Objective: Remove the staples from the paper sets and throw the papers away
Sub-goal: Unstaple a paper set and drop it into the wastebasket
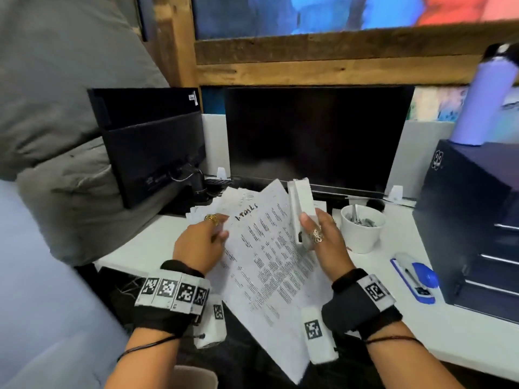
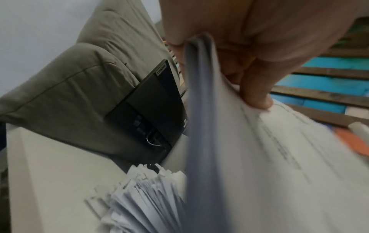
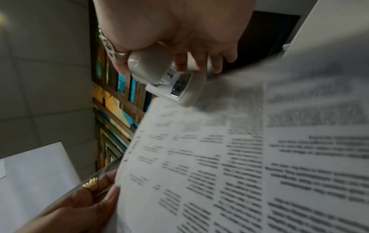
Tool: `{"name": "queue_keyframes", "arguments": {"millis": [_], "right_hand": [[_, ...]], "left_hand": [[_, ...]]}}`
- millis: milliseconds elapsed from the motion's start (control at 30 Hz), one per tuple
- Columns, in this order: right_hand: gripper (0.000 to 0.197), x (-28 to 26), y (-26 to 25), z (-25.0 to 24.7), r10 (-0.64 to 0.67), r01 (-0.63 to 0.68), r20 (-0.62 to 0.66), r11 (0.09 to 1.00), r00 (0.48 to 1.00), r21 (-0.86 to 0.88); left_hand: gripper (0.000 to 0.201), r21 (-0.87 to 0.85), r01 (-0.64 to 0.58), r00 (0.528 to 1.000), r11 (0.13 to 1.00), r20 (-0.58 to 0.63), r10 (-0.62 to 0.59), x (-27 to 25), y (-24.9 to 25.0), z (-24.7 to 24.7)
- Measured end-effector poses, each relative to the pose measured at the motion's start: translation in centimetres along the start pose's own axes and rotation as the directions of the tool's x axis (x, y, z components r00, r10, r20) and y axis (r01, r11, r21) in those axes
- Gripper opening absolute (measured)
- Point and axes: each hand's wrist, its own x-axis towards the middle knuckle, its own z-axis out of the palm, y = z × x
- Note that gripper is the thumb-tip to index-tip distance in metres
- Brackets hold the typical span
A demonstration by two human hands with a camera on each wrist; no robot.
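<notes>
Left hand point(image 1: 200, 242) pinching paper set point(image 1: 269, 265), right hand point(image 1: 323, 237) gripping white stapler point(image 1: 302, 209); staple-filled cup point(image 1: 362, 230) alongside.

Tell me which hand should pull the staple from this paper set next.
Right, probably. The right hand already grips the white staple remover beside the paper set, while the left hand pinches the sheets' upper edge and can keep them steady.
</notes>
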Motion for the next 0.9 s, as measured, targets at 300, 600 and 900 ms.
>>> {"name": "queue_keyframes", "arguments": {"millis": [300, 600, 900], "right_hand": [[0.032, -5.0, 1.6, -3.2, 0.023, 0.002, -0.147, 0.986, 0.989, 0.169], [0.038, -4.5, 1.5, -3.5, 0.062, -0.045, -0.117, 0.989, 0.991, 0.143], [0.053, -5.2, 2.0, -2.6, 0.026, -0.037, 0.111, 0.995, 0.993, 0.096]], "left_hand": [[0.022, -0.448, 0.014, 1.000, 0.894, 0.021, -0.005, -3.7, -2.4, 1.1], [0.074, 0.011, -0.228, 0.965, 0.974, -0.133, 0.227, -6.0, -0.1, 2.8], [0.045, 0.440, -0.373, 0.926, 0.817, 0.238, 0.294, -5.5, 5.1, 3.4]]}}
